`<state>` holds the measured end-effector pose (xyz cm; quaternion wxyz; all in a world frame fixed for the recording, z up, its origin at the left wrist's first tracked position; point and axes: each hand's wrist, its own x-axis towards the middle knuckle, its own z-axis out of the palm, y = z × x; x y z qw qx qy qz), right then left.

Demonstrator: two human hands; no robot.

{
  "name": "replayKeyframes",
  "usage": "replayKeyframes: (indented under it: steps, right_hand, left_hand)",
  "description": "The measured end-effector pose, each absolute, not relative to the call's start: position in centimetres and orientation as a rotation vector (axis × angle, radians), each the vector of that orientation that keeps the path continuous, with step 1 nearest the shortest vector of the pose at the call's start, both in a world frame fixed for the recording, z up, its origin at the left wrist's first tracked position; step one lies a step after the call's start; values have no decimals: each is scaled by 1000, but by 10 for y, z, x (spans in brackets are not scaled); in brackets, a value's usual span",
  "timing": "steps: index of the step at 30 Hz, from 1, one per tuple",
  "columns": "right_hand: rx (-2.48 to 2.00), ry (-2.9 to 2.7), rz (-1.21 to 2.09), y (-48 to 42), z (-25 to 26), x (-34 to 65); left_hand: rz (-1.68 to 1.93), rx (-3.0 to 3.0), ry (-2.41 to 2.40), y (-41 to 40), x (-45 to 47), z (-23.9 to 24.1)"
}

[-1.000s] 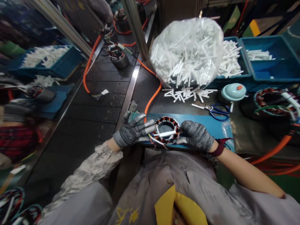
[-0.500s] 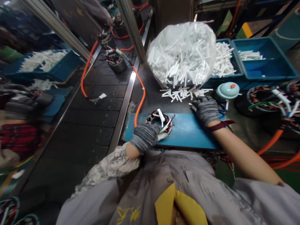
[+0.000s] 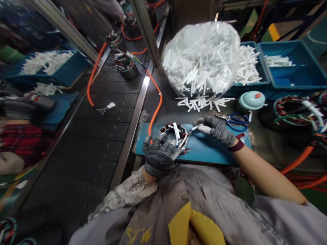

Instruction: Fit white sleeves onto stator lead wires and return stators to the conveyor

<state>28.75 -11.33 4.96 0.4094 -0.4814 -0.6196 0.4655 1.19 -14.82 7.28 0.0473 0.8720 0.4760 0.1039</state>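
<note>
Head view: I'm watching left hand point(image 3: 159, 154) clamping the stator point(image 3: 176, 133), right hand point(image 3: 217, 129) at two o'clock pinching a sleeve point(image 3: 196, 128), gloves risking slippage.

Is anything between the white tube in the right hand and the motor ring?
Nothing visible. The right hand pinches the white tube with its tip right of the motor ring, only blue mat between. The left hand holds the ring's near side, outside that gap.

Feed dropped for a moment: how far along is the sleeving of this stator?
Done: one white sleeve stands fitted on the stator. In hand: left hand presses the stator down, right hand pinches a second sleeve at a lead. Left: remaining leads, number unclear; loose sleeves lie beside the bag.
</note>
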Motion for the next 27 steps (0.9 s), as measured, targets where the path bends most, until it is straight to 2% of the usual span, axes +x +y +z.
replayKeyframes:
  steps: [4, 8, 11, 14, 16, 21, 23, 25, 27]
  right_hand:
    - [-1128, -1574, 1320, -99, 45, 292]
    - [-1029, -1691, 1457, -84, 47, 301]
    - [-1020, -1759, 1569, -75, 57, 302]
    - [-1005, -1919, 1652, -74, 72, 295]
    - [-1000, -2071, 1556, -80, 83, 287]
    - [-1188, -2472, 744, -112, 94, 265]
    - [-1282, -2462, 602, -119, 90, 262]
    - [-1298, -2356, 771, -117, 81, 262]
    - [-1225, -2168, 1194, -110, 71, 264]
  left_hand:
    - [295, 2622, 1392, -150, 18, 72]
    - [462, 2649, 1404, -151, 20, 61]
    - [566, 2687, 1365, -149, 18, 52]
    - [525, 2669, 1347, -148, 16, 47]
    - [413, 2625, 1376, -146, 16, 48]
    - [83, 2538, 1419, -134, 24, 63]
    - [25, 2540, 1396, -127, 28, 71]
    - [-5, 2576, 1346, -120, 30, 78]
    - [-25, 2638, 1281, -116, 29, 81]
